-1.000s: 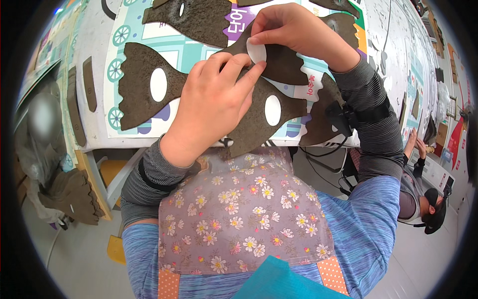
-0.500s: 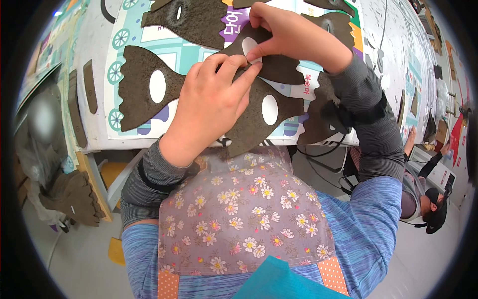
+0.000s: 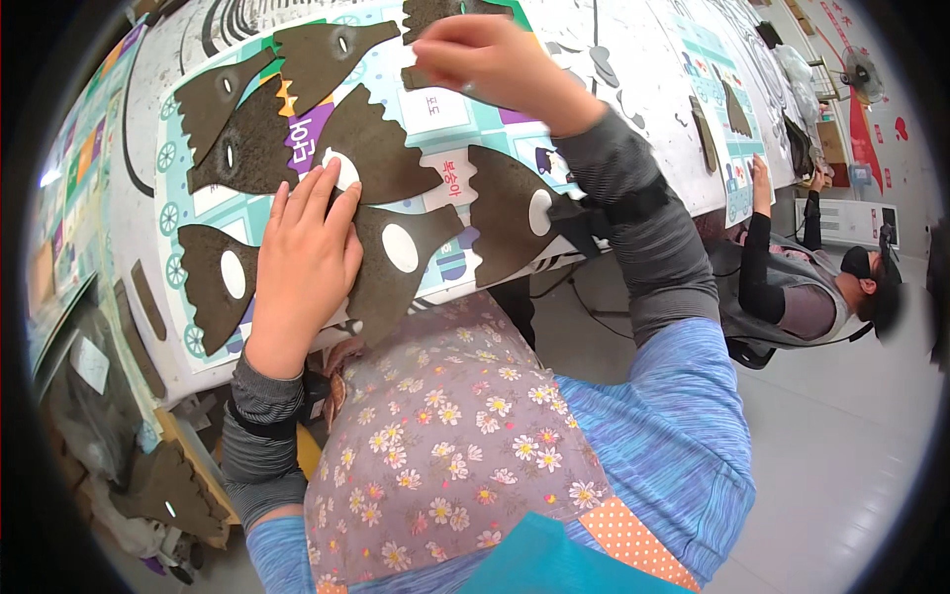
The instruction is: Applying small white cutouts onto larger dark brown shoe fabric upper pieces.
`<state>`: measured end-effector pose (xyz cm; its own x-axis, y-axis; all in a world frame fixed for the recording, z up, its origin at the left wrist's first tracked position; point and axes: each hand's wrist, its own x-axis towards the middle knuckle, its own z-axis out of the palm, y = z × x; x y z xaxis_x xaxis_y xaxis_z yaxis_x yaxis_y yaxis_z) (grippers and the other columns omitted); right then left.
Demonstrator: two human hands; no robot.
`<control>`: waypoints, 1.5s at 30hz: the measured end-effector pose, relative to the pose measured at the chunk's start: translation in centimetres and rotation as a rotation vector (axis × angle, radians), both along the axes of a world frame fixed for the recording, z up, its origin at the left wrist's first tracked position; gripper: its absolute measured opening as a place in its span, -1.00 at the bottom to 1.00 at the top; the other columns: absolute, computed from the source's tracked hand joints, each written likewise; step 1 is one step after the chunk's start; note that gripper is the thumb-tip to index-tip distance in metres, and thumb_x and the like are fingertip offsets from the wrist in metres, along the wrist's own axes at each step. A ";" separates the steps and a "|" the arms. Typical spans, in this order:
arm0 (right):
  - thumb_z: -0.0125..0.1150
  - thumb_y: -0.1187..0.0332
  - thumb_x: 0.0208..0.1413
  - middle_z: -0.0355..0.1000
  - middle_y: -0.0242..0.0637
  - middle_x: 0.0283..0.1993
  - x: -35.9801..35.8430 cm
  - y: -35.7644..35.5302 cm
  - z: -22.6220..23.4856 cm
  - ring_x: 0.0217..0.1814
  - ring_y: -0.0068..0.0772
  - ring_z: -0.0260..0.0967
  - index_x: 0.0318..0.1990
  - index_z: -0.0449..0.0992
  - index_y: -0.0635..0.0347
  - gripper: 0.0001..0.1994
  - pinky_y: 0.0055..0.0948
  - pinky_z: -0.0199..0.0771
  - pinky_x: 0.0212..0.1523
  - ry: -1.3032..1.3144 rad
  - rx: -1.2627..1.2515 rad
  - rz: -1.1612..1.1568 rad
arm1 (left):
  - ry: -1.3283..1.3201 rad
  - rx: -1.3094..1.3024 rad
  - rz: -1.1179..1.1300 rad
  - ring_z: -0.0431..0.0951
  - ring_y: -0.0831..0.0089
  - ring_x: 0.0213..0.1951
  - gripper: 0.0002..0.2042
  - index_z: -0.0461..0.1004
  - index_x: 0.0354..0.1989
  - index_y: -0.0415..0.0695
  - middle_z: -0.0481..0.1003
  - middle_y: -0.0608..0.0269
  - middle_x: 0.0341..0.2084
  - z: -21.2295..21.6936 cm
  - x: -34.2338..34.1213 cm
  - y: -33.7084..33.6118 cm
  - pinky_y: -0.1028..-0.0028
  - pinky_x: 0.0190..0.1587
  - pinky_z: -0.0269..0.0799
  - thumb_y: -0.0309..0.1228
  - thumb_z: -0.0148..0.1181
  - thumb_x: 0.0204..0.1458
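Left hand (image 3: 305,265): palm down, fingers long and slightly spread, closed on nothing. Its fingertips rest on the centre piece (image 3: 381,148), dark brown with one scalloped edge, right by its white oval (image 3: 345,170); they cover part of the oval.

Right hand (image 3: 485,61): beyond and to the right of the left fingers, over the far part of the printed sheet (image 3: 435,107). Fingers bent and drawn in near the thumb; blurred, so cannot tell how wide the gap is or whether anything is pinched.

Other pieces: near piece (image 3: 381,302), just right of the left thumb, with a white oval; left piece (image 3: 210,297), just left of the left hand, also with an oval; right piece (image 3: 500,223), nearer the body than the right fingers, its narrow end towards the right sleeve (image 3: 643,213). Further pieces lie beyond the left fingertips.

A co-worker (image 3: 816,292) sits well to the right of both hands.
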<state>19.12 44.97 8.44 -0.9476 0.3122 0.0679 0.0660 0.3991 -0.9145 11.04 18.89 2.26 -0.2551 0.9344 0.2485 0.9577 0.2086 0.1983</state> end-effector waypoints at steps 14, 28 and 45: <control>0.06 0.37 0.27 0.43 -0.48 -0.31 15.7 4.1 2.8 -0.33 -0.72 0.26 -0.03 0.52 0.25 -0.78 -0.73 0.28 -0.24 -0.058 -0.262 -0.267 | -0.257 0.245 0.021 0.50 0.15 -0.05 -0.78 0.49 -0.10 -0.20 0.53 0.10 -0.11 0.9 -2.0 -0.1 0.20 0.20 0.28 -0.48 0.15 0.06; 0.12 0.36 0.25 0.49 -0.36 -0.27 19.0 2.7 1.7 -0.22 -0.62 0.35 -0.06 0.51 0.31 -0.78 -0.60 0.35 -0.14 -0.181 -0.104 -0.202 | -0.630 -0.106 0.170 0.45 0.55 -0.43 -0.85 0.52 -0.37 -0.31 0.49 0.29 -0.54 1.4 -7.4 5.4 0.52 -0.31 0.38 -0.47 0.28 -0.05; 0.20 0.33 0.16 0.52 -0.31 -0.27 21.0 5.6 -1.5 -0.26 -0.56 0.38 -0.11 0.53 0.32 -0.75 -0.57 0.39 -0.18 -0.302 0.218 -0.478 | -1.148 0.257 0.333 0.49 0.58 -0.21 -0.84 0.46 -0.20 -0.17 0.48 0.36 -0.33 0.3 -8.6 1.9 0.58 -0.08 0.36 -0.33 0.07 0.23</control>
